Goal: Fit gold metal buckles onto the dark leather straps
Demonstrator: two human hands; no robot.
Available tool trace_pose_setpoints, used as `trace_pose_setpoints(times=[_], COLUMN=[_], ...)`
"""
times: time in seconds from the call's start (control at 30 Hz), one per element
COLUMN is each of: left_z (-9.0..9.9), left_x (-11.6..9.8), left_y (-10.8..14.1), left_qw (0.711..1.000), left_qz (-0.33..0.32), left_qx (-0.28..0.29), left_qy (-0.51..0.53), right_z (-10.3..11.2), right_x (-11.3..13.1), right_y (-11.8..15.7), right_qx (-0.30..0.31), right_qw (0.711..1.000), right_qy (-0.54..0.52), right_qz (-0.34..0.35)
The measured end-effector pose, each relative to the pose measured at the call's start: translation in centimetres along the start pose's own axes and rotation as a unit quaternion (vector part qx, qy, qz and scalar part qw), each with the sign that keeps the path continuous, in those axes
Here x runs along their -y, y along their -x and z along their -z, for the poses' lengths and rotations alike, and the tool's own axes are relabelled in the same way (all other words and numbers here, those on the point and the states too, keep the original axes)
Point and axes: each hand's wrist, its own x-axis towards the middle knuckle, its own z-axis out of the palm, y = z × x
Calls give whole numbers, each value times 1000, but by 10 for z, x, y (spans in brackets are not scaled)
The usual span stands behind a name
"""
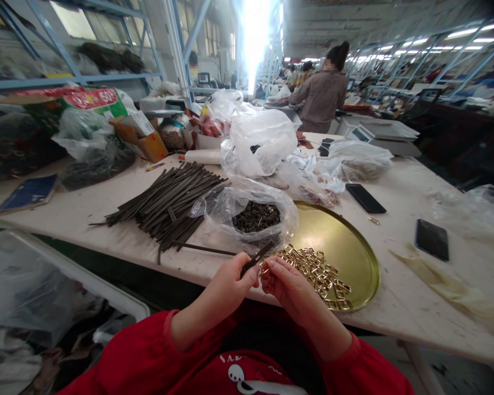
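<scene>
Left hand (235, 277) pinches a dark strip (257, 258); the right hand (286, 282) closes on a small gold buckle (264, 269) beside it. Behind them, an open plastic bag (286, 206) holds dark little pieces (257, 216). Right of this bag, a round gold tray (349, 247) carries piled buckles (316, 274); left, strips (168, 200) lie heaped on the pale table (399, 291). Shelving (107, 81) stands beyond.

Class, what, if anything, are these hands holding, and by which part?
The left hand pinches a dark strip just behind its jutting end. The right hand pinches a small gold-coloured piece; by which part cannot be told.
</scene>
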Motion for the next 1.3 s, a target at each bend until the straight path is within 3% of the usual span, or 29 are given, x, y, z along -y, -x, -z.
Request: trace_pose_setpoints(times=[0.43,0.53,0.63,0.7,0.87,1.1,1.3], left_z=[-9,-4,2,5,7,4,6], left_x=[-6,-8,-8,-6,-3,7,18], left_y=[4,2,0,-2,-4,-7,-10], left_qw=[999,1000,998,997,998,996,996], left_qz=[-1,-3,7,11,17,14,37], left_qx=[-29,1,48,70,67,79,84], left_qy=[-25,-23,-31,-27,-3,45,7], right_z=[-6,-3,0,0,-1,-1,0], right_x=[-13,-7,5,10,9,-6,-4], right_y=[6,8,10,10,9,5,5], right_qx=[-6,-20,-31,-30,-14,-67,-58], right_qw=[998,998,978,970,975,993,976], right_qy=[-53,42,187,227,212,84,194], right_qz=[17,52,83,83,66,42,74])
